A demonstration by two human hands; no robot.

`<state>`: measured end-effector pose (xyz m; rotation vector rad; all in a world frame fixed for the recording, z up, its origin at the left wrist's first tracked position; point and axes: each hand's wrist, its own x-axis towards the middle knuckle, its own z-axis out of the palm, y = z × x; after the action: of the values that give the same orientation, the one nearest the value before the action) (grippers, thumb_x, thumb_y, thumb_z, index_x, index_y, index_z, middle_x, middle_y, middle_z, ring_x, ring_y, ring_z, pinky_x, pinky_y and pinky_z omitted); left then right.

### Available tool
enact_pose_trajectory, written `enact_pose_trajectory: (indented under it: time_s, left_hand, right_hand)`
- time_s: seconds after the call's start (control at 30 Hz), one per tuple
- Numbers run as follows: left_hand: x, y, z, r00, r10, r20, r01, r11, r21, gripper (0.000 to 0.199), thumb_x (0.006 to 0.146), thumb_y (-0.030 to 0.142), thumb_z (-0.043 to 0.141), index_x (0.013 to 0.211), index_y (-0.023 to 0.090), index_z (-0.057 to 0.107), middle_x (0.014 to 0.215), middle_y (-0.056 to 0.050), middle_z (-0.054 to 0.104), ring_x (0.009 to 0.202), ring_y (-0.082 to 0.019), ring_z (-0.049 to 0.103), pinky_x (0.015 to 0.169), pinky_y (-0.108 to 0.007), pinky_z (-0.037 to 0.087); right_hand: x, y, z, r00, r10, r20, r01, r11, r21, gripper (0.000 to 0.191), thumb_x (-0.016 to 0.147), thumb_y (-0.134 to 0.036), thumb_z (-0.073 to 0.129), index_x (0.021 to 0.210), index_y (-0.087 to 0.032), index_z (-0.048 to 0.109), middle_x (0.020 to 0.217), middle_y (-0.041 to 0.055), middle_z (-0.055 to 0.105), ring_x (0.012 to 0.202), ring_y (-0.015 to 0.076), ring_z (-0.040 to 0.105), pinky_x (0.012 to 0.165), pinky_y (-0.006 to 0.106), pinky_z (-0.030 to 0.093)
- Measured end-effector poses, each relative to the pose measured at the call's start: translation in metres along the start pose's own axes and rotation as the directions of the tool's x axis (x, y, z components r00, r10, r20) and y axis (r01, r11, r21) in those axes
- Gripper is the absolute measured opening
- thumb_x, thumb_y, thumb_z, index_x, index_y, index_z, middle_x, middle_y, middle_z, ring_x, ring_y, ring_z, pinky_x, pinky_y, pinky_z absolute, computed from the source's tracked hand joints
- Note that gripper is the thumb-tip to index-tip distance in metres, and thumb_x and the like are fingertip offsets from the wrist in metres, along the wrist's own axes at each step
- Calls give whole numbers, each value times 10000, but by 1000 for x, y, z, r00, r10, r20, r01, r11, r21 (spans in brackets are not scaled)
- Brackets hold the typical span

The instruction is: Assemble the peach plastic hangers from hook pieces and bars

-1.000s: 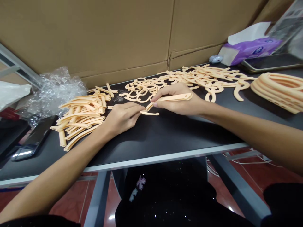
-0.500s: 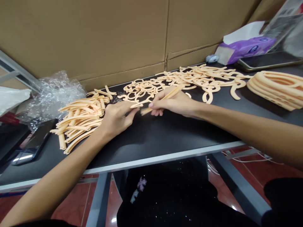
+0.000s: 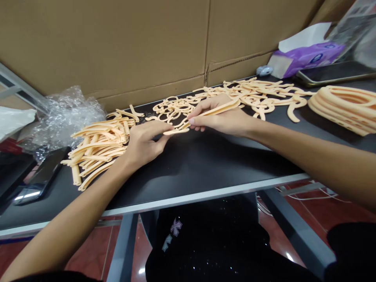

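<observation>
My left hand (image 3: pixel 149 143) pinches a small, slightly curved cream plastic piece (image 3: pixel 176 132) between thumb and fingers. A longer cream plastic strip (image 3: pixel 221 108) lies across my right hand (image 3: pixel 219 117), its fingers closed round it. The strip's lower end points toward the small piece; whether the two touch I cannot tell. Just left of my left hand is a pile of long cream strips (image 3: pixel 100 147). Behind both hands spreads a heap of curved and ring-shaped cream pieces (image 3: pixel 176 105).
At the right stands a stack of cream oval frames (image 3: pixel 343 107). Behind it are a phone (image 3: pixel 337 73) and a purple tissue pack (image 3: pixel 308 58). Crumpled clear plastic (image 3: pixel 70 109) and another phone (image 3: pixel 41 176) lie at left. Cardboard (image 3: pixel 132 43) backs the black table (image 3: pixel 205 164).
My right hand has shifted slightly up and right with the long strip. The small piece in my left hand now lies flatter and shows more plainly.
</observation>
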<state>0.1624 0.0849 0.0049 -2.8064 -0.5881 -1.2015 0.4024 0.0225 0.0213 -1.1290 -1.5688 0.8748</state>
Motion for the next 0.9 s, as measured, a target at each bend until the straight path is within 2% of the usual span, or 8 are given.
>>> enact_pose_trajectory:
  time_s: [0.27, 0.47, 0.63, 0.8, 0.9]
  left_hand:
    - [1, 1, 1, 994, 106, -2, -106, 991, -82, 155, 954, 297, 672, 918, 207, 794, 957, -66, 808, 849, -173, 760, 791, -288, 600]
    - [1, 1, 0, 993, 116, 23, -115, 992, -41, 210, 981, 336, 626, 934, 219, 794, 960, -60, 810, 890, -186, 766, 825, -305, 601]
    - [1, 0, -1, 982, 187, 3, -187, 982, 16, 179, 979, 252, 616, 974, 219, 792, 968, -55, 809, 884, -184, 764, 812, -301, 597]
    - [0, -2, 0, 960, 281, -8, -278, 954, 117, 155, 982, 232, 629, 992, 177, 774, 960, -61, 803, 867, -176, 755, 779, -276, 585]
    - [-1, -2, 1, 957, 289, 17, -288, 944, 160, 176, 994, 248, 613, 1011, 174, 772, 982, -76, 795, 891, -186, 744, 783, -288, 582]
  right_hand:
    - [-1, -2, 6, 997, -69, -24, 65, 991, -120, 61, 789, -151, 748, 748, -189, 774, 700, 25, 724, 624, 144, 630, 584, 285, 482]
    - [-3, -2, 4, 990, -144, 0, 142, 971, -191, 71, 803, -179, 757, 775, -229, 797, 791, 29, 757, 743, 184, 667, 716, 330, 503]
    - [-4, 1, 3, 979, -204, -4, 197, 951, -237, 66, 824, -216, 743, 816, -207, 807, 867, 44, 773, 795, 189, 680, 770, 332, 503]
    - [-3, 7, 4, 959, -284, -17, 267, 918, -294, 94, 817, -226, 720, 825, -175, 799, 860, 44, 774, 773, 182, 672, 744, 324, 496]
    - [-4, 8, 5, 953, -301, -37, 275, 908, -316, 121, 819, -236, 711, 845, -161, 803, 835, 44, 774, 727, 169, 659, 696, 309, 485]
